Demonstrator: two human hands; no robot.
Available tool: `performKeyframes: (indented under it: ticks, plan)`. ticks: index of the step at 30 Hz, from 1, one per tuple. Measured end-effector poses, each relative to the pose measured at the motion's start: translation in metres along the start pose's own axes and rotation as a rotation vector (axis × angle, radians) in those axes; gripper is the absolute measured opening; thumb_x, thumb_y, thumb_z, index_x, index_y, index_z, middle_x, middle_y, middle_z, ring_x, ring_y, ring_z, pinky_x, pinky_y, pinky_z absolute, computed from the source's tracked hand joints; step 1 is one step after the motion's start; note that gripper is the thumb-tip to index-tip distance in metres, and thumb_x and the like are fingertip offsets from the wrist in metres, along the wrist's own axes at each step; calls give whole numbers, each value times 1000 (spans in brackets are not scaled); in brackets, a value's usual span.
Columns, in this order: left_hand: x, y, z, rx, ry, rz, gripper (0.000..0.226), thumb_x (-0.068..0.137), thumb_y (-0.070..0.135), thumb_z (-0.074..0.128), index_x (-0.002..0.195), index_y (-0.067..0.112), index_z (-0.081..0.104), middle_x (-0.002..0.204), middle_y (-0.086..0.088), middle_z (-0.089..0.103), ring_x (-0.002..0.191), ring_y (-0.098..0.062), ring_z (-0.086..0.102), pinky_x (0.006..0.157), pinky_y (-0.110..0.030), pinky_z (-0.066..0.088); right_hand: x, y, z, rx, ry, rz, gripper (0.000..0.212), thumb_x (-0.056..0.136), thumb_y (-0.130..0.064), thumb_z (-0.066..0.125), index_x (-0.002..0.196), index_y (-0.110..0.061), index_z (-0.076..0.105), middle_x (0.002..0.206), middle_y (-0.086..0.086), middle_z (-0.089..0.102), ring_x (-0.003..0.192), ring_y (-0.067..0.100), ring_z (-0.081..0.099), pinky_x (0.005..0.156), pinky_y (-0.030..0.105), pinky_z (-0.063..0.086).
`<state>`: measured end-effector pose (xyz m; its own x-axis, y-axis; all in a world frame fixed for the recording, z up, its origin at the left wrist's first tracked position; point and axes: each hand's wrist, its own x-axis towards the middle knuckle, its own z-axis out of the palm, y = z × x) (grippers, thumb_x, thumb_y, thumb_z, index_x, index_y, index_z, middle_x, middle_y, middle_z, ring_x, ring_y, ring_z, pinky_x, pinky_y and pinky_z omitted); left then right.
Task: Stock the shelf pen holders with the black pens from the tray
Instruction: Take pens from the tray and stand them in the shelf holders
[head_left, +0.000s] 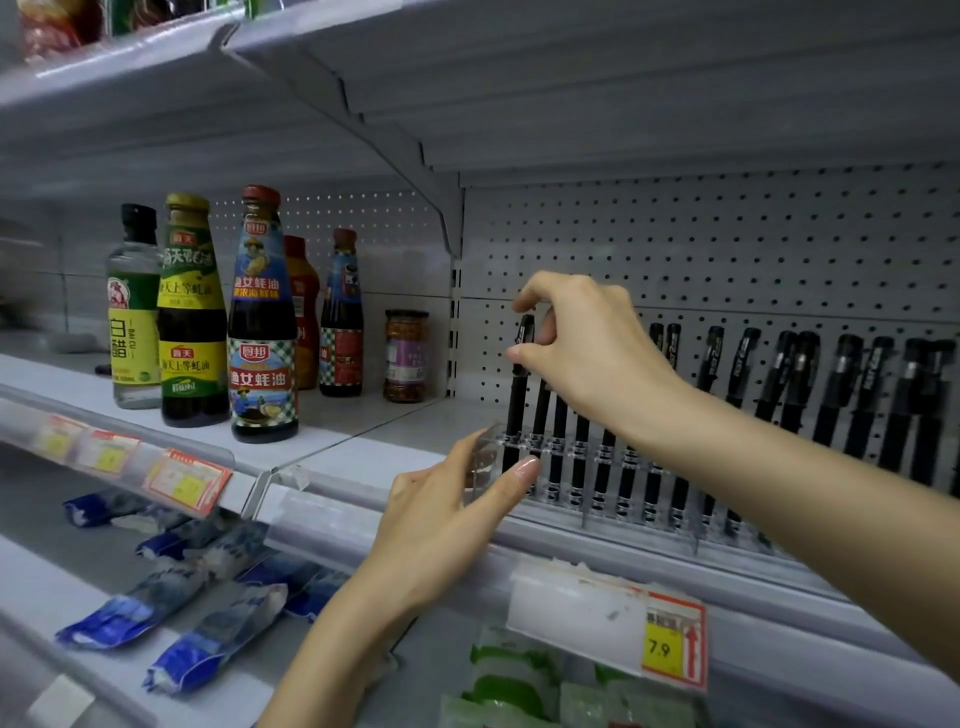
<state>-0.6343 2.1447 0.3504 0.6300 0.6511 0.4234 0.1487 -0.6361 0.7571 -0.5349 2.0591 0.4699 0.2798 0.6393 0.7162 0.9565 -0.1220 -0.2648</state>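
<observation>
Your right hand (587, 343) pinches the end pen (514, 405), left hand (447, 509) grips the pen holder (568, 448); shove it crooked and you'll probably knock the neighbouring pens (602, 467)

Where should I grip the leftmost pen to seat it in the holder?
Pinch the cap end, from above: the leftmost pen stands near upright, its lower part in the clear holder, another pen close beside it, so only the top is free. The right hand pinches there.

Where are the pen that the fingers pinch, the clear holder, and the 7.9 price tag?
pen (516, 400), head view, middle of its black barrel.
clear holder (482, 466), head view, its transparent left end wall.
price tag (660, 648), head view, yellow patch with 7.9.
</observation>
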Motion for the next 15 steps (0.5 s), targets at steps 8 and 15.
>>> performKeyframes:
  ticks: [8,15]
  plan:
    - [-14,6,0,-82,123,55,90,68,85,45,146,42,30,141,21,42,132,-2,35,108,-34,33,-20,0,-32,19,-31,-24,39,86,-26,70,122,-21,56,107,3,63,96,21,62,84,33,51]
    - [-83,19,16,-48,264,259,67,82,68,43,143,40,33,138,34,35,124,25,26,93,5,24,-95,18,-50,67,-173,-105,31,83,-29,71,112,-27,60,81,-10,59,69,4,58,66,17,49]
